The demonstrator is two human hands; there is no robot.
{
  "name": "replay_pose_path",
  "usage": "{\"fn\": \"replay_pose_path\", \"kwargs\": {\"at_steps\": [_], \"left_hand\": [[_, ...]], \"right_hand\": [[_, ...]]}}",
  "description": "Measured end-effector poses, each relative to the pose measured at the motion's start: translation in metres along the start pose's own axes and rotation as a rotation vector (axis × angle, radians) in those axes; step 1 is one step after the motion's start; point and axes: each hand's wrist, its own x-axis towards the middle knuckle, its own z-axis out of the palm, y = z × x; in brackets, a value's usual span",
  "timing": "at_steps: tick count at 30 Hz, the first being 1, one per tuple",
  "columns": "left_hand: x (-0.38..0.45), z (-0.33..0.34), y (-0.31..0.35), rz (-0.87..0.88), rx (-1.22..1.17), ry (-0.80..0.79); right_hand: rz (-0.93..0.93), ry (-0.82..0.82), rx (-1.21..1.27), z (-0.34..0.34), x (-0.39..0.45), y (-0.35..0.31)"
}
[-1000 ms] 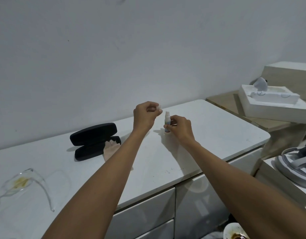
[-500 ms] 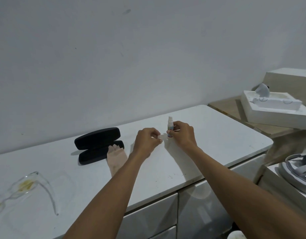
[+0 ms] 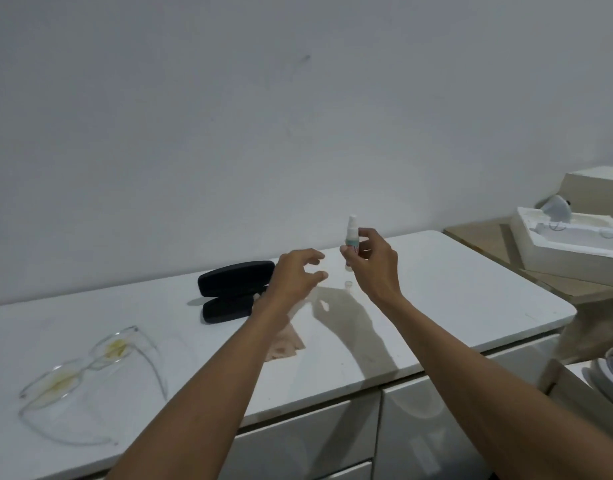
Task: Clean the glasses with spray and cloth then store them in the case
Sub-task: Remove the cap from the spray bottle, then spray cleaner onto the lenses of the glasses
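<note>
My right hand (image 3: 376, 266) holds a small white spray bottle (image 3: 352, 235) upright above the white counter (image 3: 454, 306). The bottle's clear cap (image 3: 348, 284) stands on the counter just below it. My left hand (image 3: 296, 275) hovers beside the cap with its fingers spread and nothing in it. Behind my left wrist a black glasses case (image 3: 234, 289) lies open. A beige cloth (image 3: 286, 344) shows partly under my left forearm. Clear-framed glasses (image 3: 87, 372) with yellow smears on the lenses lie at the counter's left end, temples unfolded.
A white foam tray (image 3: 571, 251) with small parts sits on a wooden surface at the right, a white box (image 3: 599, 185) behind it. White drawers (image 3: 308, 441) run under the counter. A grey and white item (image 3: 609, 372) lies at the lower right.
My left hand came down with the cap, set it on the counter and opened. My right hand lifted the spray bottle off the counter.
</note>
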Motion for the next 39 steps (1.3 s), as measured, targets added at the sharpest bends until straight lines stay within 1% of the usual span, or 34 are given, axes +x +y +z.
{"fn": "replay_pose_path", "kwargs": {"at_steps": [3, 7, 9, 14, 19, 23, 26, 29, 33, 36, 39], "left_hand": [[-0.009, -0.039, 0.005, 0.042, 0.031, 0.068], [-0.033, -0.102, 0.006, 0.069, 0.067, 0.194], [-0.050, -0.135, 0.001, 0.069, 0.096, 0.230], [-0.108, -0.213, -0.031, -0.028, 0.191, 0.310], [-0.177, -0.261, -0.077, -0.144, 0.276, 0.374], [-0.225, -0.278, -0.108, -0.226, 0.391, 0.368], [-0.251, -0.282, -0.124, -0.246, 0.415, 0.357], [-0.266, -0.280, -0.138, -0.249, 0.407, 0.390], [-0.270, -0.274, -0.142, -0.177, 0.376, 0.450], [-0.268, -0.270, -0.147, -0.087, 0.430, 0.486], [-0.265, -0.265, -0.152, -0.040, 0.459, 0.539]], "right_hand": [[-0.058, -0.029, 0.032, 0.015, -0.007, -0.026], [-0.114, -0.086, 0.065, 0.043, -0.021, -0.063], [-0.137, -0.114, 0.087, 0.059, -0.030, -0.080], [-0.197, -0.226, 0.146, 0.097, -0.063, -0.111], [-0.212, -0.326, 0.155, 0.137, -0.093, -0.117], [-0.200, -0.387, 0.155, 0.163, -0.111, -0.119], [-0.156, -0.436, 0.192, 0.175, -0.122, -0.120], [-0.140, -0.462, 0.203, 0.184, -0.127, -0.118], [-0.127, -0.492, 0.199, 0.191, -0.130, -0.115], [-0.109, -0.494, 0.194, 0.192, -0.129, -0.112], [-0.091, -0.492, 0.184, 0.192, -0.126, -0.107]]}}
